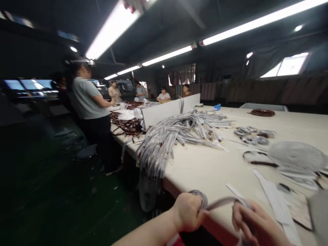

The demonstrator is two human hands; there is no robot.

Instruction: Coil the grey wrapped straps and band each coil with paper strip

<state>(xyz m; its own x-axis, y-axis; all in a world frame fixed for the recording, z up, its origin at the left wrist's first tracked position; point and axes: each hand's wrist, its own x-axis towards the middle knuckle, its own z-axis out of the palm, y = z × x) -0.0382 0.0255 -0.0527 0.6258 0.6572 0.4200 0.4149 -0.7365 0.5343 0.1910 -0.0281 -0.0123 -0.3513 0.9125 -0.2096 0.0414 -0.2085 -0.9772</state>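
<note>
My left hand (189,210) is closed around a partly coiled grey strap (220,203) near the table's front edge. Part of the coil shows above its knuckles. From there the strap runs across to my right hand (253,218), whose curled fingers grip it; its far end is hidden. Just beyond my hands, a thin white strip (234,190) lies on the table. A large heap of grey straps (176,131) with brown tabs and gold-coloured clasps spreads over the table and hangs off its left edge.
On the right of the white table (205,171) stand a round fan (297,155), coiled straps (252,135) and white strips (276,201). A low white partition (169,111) crosses behind the heap. A person (89,92) stands at the left; others sit farther back.
</note>
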